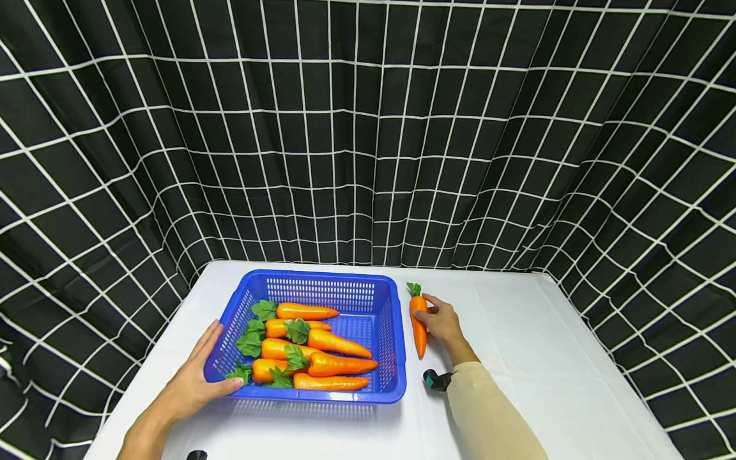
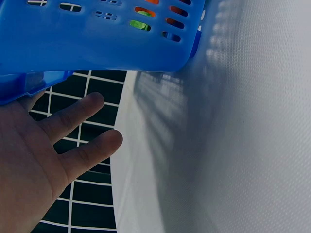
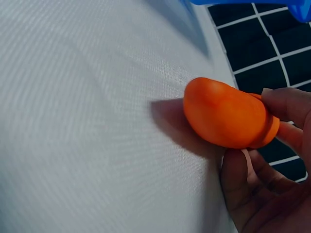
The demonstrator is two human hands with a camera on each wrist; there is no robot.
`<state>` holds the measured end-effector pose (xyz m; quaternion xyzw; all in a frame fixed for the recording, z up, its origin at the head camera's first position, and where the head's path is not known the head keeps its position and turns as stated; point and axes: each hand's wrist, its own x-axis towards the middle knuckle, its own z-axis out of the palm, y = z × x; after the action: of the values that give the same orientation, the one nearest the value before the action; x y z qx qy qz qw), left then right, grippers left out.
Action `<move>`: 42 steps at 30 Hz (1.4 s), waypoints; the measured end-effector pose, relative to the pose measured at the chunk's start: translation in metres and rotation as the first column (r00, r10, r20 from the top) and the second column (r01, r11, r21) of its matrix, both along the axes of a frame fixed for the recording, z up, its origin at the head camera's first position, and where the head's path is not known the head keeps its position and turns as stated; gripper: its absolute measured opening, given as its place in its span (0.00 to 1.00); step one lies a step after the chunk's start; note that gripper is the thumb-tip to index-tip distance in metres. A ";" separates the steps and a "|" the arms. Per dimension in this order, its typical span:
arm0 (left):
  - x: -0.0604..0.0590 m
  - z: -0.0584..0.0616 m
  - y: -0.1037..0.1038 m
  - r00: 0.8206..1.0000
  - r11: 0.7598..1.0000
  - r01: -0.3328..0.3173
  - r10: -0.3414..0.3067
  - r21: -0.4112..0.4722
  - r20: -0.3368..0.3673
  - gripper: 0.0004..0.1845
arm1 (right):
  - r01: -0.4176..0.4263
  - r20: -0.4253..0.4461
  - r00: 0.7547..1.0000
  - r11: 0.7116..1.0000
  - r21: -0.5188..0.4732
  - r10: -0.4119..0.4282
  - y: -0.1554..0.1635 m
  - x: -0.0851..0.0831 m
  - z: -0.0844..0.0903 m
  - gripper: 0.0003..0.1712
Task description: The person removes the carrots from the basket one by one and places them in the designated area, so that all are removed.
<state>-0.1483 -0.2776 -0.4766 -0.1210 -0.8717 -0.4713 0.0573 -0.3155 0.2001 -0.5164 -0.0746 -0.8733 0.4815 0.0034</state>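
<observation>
A blue plastic basket [image 1: 397,345] stands on the white table and holds several orange carrots with green leaves [image 1: 322,351]. My left hand [image 1: 198,370] lies flat against the basket's left wall with straight fingers. In the left wrist view the left hand [image 2: 48,150] is spread just under the basket [image 2: 97,43]. One more carrot [image 1: 418,319] lies on the table just right of the basket, leaves pointing away from me. My right hand [image 1: 439,319] grips it from the right. The right wrist view shows the thumb and fingers [image 3: 286,104] curled round the carrot [image 3: 223,114].
The white table [image 1: 546,358] stretches to the right of the carrot. A black curtain with a white grid [image 1: 368,160] closes in the back and both sides. A small dark wrist device [image 1: 435,380] sits on my right sleeve.
</observation>
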 end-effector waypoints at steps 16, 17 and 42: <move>0.002 -0.001 0.002 1.000 1.000 -0.008 0.008 -0.013 0.015 0.57 | 0.009 -0.036 0.999 0.992 0.123 -0.004 0.007 0.001 -0.001 0.32; 0.003 -0.001 0.002 1.000 1.000 -0.009 0.009 -0.013 0.016 0.57 | 0.011 -0.036 0.999 0.993 0.121 -0.006 0.007 0.001 -0.001 0.32; 0.001 0.002 0.002 0.999 1.000 -0.015 0.015 -0.002 0.038 0.56 | 0.038 -0.043 0.998 0.999 -0.014 -0.039 0.019 0.009 0.002 0.31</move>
<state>-0.1476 -0.2756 -0.4748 -0.1055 -0.8739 -0.4724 0.0440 -0.3067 0.2196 -0.5141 -0.0812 -0.8682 0.4885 0.0309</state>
